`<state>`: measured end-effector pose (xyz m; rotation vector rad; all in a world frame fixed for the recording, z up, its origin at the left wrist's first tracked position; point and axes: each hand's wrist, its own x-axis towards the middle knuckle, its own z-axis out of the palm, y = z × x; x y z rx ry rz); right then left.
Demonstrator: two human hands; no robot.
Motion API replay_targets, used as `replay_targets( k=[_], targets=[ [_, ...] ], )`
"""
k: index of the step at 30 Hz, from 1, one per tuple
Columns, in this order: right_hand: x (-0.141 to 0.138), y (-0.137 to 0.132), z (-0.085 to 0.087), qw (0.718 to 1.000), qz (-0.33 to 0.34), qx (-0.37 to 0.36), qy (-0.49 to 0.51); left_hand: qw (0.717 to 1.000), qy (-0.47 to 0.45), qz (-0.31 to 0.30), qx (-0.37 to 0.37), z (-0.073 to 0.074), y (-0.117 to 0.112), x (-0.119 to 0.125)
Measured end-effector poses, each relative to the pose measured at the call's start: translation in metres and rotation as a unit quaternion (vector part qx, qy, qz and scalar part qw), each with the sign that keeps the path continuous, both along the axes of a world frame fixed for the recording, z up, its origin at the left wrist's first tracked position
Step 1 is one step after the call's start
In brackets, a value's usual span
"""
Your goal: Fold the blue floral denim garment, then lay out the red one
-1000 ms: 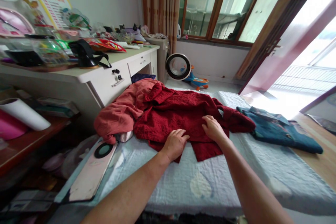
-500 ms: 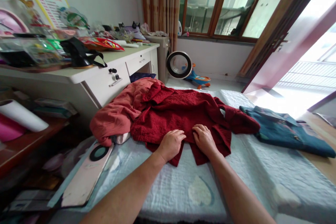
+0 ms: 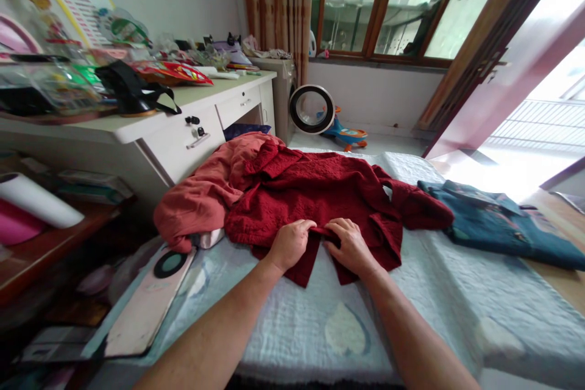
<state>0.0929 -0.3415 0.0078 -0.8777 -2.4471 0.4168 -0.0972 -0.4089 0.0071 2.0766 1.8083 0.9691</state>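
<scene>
A dark red long-sleeved shirt (image 3: pixel 315 186) lies rumpled on a pale blue quilted cover (image 3: pixel 301 329), one sleeve stretched to the right. My left hand (image 3: pixel 290 247) pinches its near edge between thumb and fingers. Close beside it, my right hand (image 3: pixel 350 244) grips the same edge, and a small fold of cloth shows between the two hands. Two corners of the shirt hang toward me below the hands. A salmon-coloured garment (image 3: pixel 194 201) lies bunched against the shirt on the left. To the right, folded blue denim clothing (image 3: pixel 512 225) touches the sleeve's end.
A cluttered white desk (image 3: pixel 178 149) stands at the left, with a flat pale board (image 3: pixel 148 304) near the cover's left edge. Beyond the cover are a washing machine with its round door (image 3: pixel 312 109) open and a blue-and-orange ride-on toy (image 3: pixel 345 133). An open door (image 3: pixel 498 85) is at the right.
Both hands lay flatter on the shirt's near part; now their fingers have closed on its edge and lifted a small fold. The right hand has come slightly closer to the left.
</scene>
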Motion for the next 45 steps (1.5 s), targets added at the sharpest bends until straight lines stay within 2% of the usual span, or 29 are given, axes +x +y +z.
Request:
replay_targets(
  k=[5,9,13,17,23,26,30,33,40,45],
  targets=[
    [0.004,0.009,-0.007,0.999,-0.041,-0.003,0.033,0.998,-0.026,-0.003,0.058,0.005,-0.004,0.002],
    [0.005,0.011,-0.009,0.996,-0.049,-0.009,0.07,0.995,0.048,0.029,0.083,0.013,-0.01,0.007],
    [0.002,0.008,-0.004,0.993,-0.057,-0.009,0.108,0.988,0.12,0.066,0.073,0.016,-0.011,0.008],
    [0.0,0.005,0.002,0.992,-0.031,-0.018,0.118,0.982,0.158,0.096,0.045,0.017,-0.01,0.004],
    [0.001,0.007,0.0,0.994,-0.05,-0.028,0.094,0.982,0.169,0.077,-0.029,0.013,-0.009,0.001],
    [0.001,0.009,-0.006,0.994,-0.059,-0.029,0.084,0.983,0.164,0.073,-0.035,0.011,-0.01,0.003],
    [-0.002,0.011,-0.011,0.992,-0.082,-0.029,0.095,0.988,0.15,0.028,0.01,0.013,-0.011,0.007],
    [-0.002,0.011,-0.009,0.994,-0.071,-0.025,0.085,0.99,0.137,-0.02,0.028,0.016,-0.012,0.01],
    [-0.001,0.004,-0.002,0.997,-0.015,-0.036,0.06,0.989,0.109,-0.096,-0.039,0.019,-0.016,0.008],
    [-0.001,0.002,-0.002,0.994,-0.006,-0.037,0.103,0.979,0.078,-0.149,-0.112,0.021,-0.018,-0.001]
  ],
)
